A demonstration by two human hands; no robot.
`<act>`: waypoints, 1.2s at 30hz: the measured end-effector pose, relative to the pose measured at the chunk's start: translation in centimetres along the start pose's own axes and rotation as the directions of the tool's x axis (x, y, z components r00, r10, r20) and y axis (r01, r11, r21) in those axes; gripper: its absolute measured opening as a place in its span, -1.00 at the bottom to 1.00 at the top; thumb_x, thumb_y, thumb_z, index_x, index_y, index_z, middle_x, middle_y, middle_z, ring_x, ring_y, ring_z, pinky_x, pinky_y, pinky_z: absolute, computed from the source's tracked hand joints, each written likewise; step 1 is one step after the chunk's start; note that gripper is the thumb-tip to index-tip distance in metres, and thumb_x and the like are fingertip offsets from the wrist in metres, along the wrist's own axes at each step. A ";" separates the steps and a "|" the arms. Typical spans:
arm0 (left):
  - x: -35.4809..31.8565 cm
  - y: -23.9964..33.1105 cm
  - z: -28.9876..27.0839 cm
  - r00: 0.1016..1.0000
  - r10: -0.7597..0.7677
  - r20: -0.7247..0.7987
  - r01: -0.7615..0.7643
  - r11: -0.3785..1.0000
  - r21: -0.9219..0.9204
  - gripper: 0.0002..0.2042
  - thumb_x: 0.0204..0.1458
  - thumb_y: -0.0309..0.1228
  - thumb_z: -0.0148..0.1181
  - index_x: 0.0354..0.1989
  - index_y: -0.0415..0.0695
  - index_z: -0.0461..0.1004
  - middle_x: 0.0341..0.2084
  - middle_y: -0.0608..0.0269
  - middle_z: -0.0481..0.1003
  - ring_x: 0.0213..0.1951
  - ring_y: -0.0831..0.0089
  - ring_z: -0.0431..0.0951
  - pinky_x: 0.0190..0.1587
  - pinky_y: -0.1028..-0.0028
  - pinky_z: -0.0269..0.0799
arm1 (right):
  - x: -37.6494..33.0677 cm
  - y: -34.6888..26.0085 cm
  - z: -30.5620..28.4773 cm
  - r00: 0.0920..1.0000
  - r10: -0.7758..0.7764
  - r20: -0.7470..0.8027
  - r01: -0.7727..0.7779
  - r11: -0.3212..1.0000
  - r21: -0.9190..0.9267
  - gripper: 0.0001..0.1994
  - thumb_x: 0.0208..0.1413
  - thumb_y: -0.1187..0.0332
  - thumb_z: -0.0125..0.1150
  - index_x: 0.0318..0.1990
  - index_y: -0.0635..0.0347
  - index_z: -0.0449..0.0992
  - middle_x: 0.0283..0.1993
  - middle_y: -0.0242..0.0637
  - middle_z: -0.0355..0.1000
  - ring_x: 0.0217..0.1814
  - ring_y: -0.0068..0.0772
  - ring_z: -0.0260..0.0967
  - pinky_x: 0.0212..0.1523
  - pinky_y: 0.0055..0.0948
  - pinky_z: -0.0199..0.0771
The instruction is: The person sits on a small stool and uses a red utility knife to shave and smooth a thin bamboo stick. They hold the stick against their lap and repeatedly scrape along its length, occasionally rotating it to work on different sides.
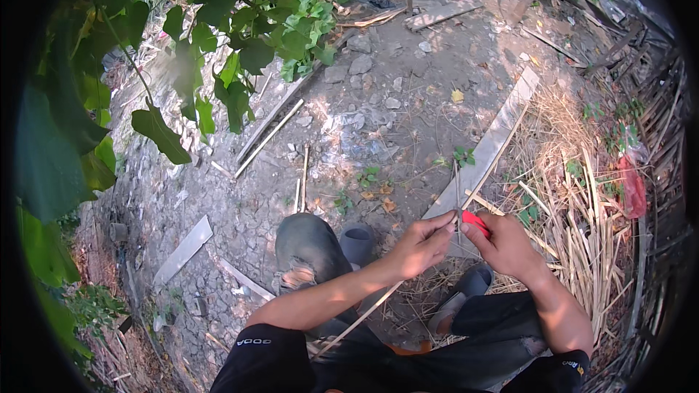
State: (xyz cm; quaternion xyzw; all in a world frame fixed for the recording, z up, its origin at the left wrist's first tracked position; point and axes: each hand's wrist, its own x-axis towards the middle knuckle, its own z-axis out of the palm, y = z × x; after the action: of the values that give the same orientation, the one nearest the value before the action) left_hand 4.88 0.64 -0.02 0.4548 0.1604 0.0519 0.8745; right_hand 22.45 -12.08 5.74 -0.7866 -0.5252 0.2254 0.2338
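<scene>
My right hand [506, 244] is closed around a red-handled knife [475, 223]; its thin blade is hard to make out. My left hand [426, 244] pinches a slender pale wooden strip [371, 313], which looks like split bamboo. The strip slants under my left forearm toward my lap, and seems to run on past the fingers, up along a flat board's edge. Both hands meet at the knife, in front of my knees. Beneath and beyond them lies the long grey board [488, 145].
Many pale split strips [582, 247] and dry straw [561, 124] are heaped at the right. Leafy branches [240, 0] hang at the upper left. Stones [360, 65], a narrow plank [277, 113] and a flat offcut [183, 249] lie on the dirt. A red bag [632, 185] sits far right.
</scene>
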 end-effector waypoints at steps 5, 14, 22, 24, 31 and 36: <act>0.2 -0.5 0.1 0.999 -0.012 -0.039 0.013 1.000 0.025 -0.50 0.51 -0.31 -0.11 0.55 -0.15 0.10 -0.59 0.60 0.06 -0.58 0.76 0.07 -0.55 0.63 0.03 | 0.0 0.1 0.1 1.000 -0.008 0.005 0.008 1.000 -0.015 -0.55 0.31 0.03 0.24 -0.41 0.30 0.58 -0.63 0.03 0.43 -0.51 0.21 0.48 -0.43 0.00 0.45; 0.1 -0.7 -0.1 1.000 -0.003 -0.010 0.003 1.000 -0.004 -0.51 0.51 -0.32 -0.09 0.55 -0.14 0.12 -0.58 0.60 0.04 -0.57 0.76 0.06 -0.54 0.63 0.03 | -0.1 0.0 -0.1 0.999 -0.034 -0.006 0.034 0.999 -0.001 -0.54 0.31 0.02 0.24 -0.42 0.30 0.58 -0.64 0.05 0.42 -0.53 0.20 0.48 -0.45 -0.01 0.45; 0.2 -0.7 -0.3 0.999 0.038 0.022 -0.037 0.999 -0.017 -0.53 0.51 -0.32 -0.11 0.53 -0.13 0.16 -0.61 0.59 0.05 -0.61 0.75 0.05 -0.55 0.61 0.01 | 0.0 0.0 -0.1 1.000 -0.012 0.010 0.012 1.000 -0.009 -0.54 0.31 0.02 0.24 -0.43 0.29 0.58 -0.64 0.04 0.42 -0.53 0.21 0.49 -0.45 -0.01 0.45; 0.2 -0.8 -0.4 0.999 0.027 0.022 -0.026 1.000 -0.003 -0.53 0.51 -0.33 -0.12 0.53 -0.13 0.16 -0.61 0.59 0.05 -0.61 0.75 0.05 -0.55 0.61 0.01 | 0.0 -0.3 -0.3 1.000 0.000 0.020 0.001 1.000 -0.011 -0.54 0.31 0.02 0.24 -0.43 0.29 0.58 -0.64 0.04 0.43 -0.52 0.21 0.49 -0.44 0.00 0.46; 0.3 -1.1 -0.4 0.999 0.035 -0.001 -0.035 0.999 0.002 -0.53 0.51 -0.35 -0.12 0.53 -0.15 0.14 -0.62 0.58 0.06 -0.61 0.75 0.05 -0.55 0.61 0.02 | 0.0 -0.2 -0.3 1.000 -0.006 0.017 0.006 1.000 -0.022 -0.54 0.32 0.01 0.24 -0.42 0.28 0.59 -0.63 0.04 0.43 -0.51 0.21 0.51 -0.42 0.01 0.48; 0.2 -0.7 -0.4 1.000 -0.023 -0.006 0.023 0.999 -0.027 -0.53 0.51 -0.35 -0.10 0.53 -0.15 0.15 -0.61 0.58 0.06 -0.60 0.75 0.05 -0.55 0.61 0.01 | 0.0 -0.1 -0.2 1.000 -0.007 0.024 0.008 1.000 -0.013 -0.54 0.32 0.01 0.24 -0.42 0.28 0.59 -0.63 0.03 0.43 -0.51 0.20 0.51 -0.42 -0.01 0.47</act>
State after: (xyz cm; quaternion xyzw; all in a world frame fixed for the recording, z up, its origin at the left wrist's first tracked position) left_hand 4.94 0.62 -0.84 0.4411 0.1678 0.0453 0.8805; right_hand 22.50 -12.05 5.98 -0.7835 -0.5323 0.2303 0.2232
